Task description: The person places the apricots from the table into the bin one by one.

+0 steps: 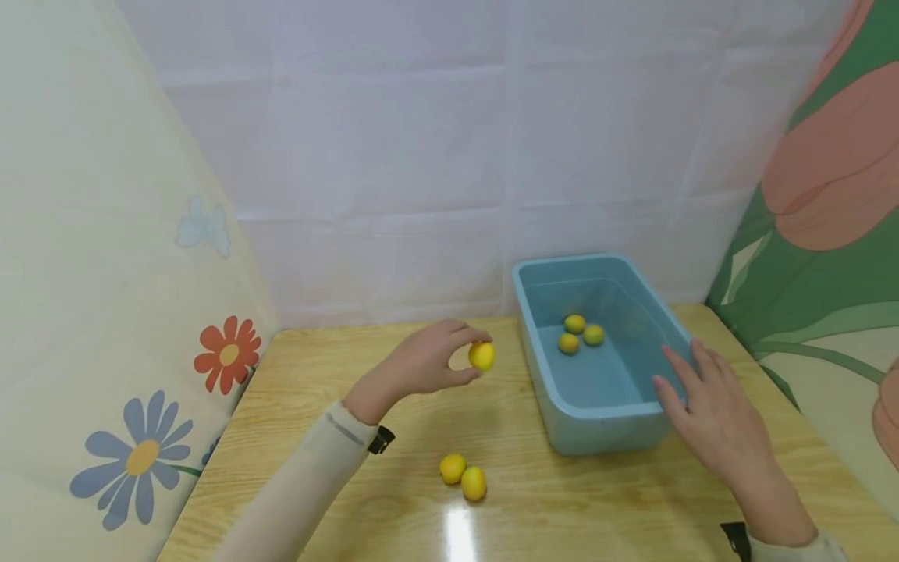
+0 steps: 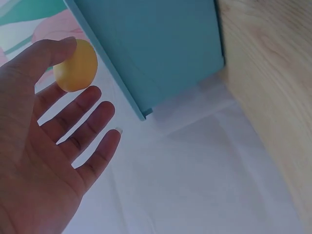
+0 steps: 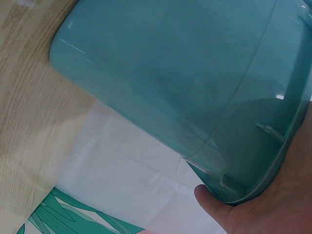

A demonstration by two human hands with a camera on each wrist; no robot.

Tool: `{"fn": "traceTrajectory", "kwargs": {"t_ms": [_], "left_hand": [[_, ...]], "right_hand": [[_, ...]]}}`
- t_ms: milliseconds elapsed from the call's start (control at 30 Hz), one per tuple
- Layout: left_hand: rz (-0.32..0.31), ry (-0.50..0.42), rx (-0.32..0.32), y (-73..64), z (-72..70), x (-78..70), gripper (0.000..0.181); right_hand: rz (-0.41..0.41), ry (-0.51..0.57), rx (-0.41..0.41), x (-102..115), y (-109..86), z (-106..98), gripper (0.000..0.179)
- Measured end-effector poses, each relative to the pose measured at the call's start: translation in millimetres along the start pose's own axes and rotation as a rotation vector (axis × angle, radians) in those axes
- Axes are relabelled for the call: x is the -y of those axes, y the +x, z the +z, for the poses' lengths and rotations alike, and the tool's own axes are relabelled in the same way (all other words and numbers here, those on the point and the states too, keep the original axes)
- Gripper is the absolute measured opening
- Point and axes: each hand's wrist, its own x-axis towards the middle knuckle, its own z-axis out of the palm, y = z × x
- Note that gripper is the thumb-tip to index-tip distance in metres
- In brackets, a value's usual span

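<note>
My left hand [image 1: 424, 363] pinches a small yellow citrus fruit [image 1: 481, 356] between thumb and fingers, raised over the table to the left of the blue plastic bin [image 1: 555, 406]. In the left wrist view the fruit [image 2: 77, 68] is smooth and egg-shaped, with the thumb on its upper side. The other fingers spread below it. Over the bin's right rim reaches my right hand [image 1: 723, 417], its fingers loosely extended and holding no fruit. The right wrist view has its thumb [image 3: 212, 204] beside the bin's rim, with most fingers hidden.
Three yellow-green fruits [image 1: 593, 335] lie together on the bin floor. Two more yellow fruits [image 1: 474, 484] sit side by side on the wooden table [image 1: 337, 499], near its front. White cloth [image 1: 393, 156] hangs behind, with patterned cloth on both sides.
</note>
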Motion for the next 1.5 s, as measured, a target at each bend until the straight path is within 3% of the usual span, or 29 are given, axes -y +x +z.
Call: {"fn": "traceTrajectory", "kwargs": {"t_ms": [233, 600, 933, 1100, 1500], "left_hand": [[0.049, 0.017, -0.026, 17.1, -9.2, -7.1, 0.043], [0.076, -0.002, -0.052, 44.7, -15.2, -11.6, 0.044], [0.068, -0.009, 0.014, 75.6, -17.3, -24.2, 0.046], [0.102, 0.019, 0.033, 90.3, -12.5, -29.5, 0.046], [0.134, -0.051, 0.093, 122.3, 2.3, -33.4, 0.049]], "right_hand": [[-0.007, -0.001, -0.016, 1, -0.4, 0, 0.059], [0.004, -0.002, 0.005, 2, 0.0, -1, 0.06], [0.01, 0.0, 0.019, 2, 0.7, 0, 0.061], [0.017, 0.004, 0.021, 2, -0.4, 0, 0.061], [0.004, -0.009, -0.014, 2, -2.8, 0, 0.059]]}}
